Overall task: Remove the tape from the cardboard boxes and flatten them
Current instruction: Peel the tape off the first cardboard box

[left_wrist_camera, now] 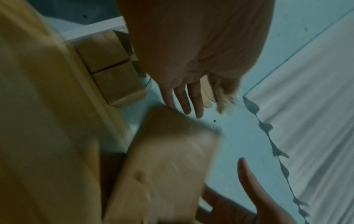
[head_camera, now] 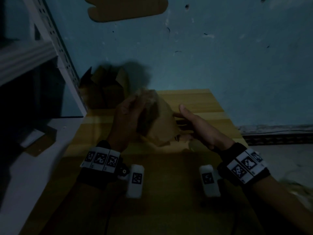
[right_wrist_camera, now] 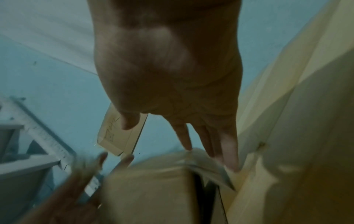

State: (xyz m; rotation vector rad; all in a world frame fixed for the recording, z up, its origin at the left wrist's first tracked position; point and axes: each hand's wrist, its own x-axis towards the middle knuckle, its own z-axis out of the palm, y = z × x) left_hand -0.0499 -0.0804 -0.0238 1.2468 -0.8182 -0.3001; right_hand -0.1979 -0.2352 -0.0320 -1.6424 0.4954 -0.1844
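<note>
Head view shows the yellow surface (head_camera: pixel 211 106) under my hands. Small cardboard box (head_camera: pixel 160 122) is up between them. My left hand (head_camera: pixel 127 119) grips it; my right hand (head_camera: pixel 198 126) is flat, fingers straight. It could slip and fall.

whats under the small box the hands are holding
Under the small cardboard box lies a large flat yellow-brown cardboard sheet, apparently on the floor. The box and both hands cover the stretch directly beneath, so anything there is hidden.

Dim light; blue floor (head_camera: pixel 211 56); grey metal shelving (head_camera: pixel 55 41) left.
</note>
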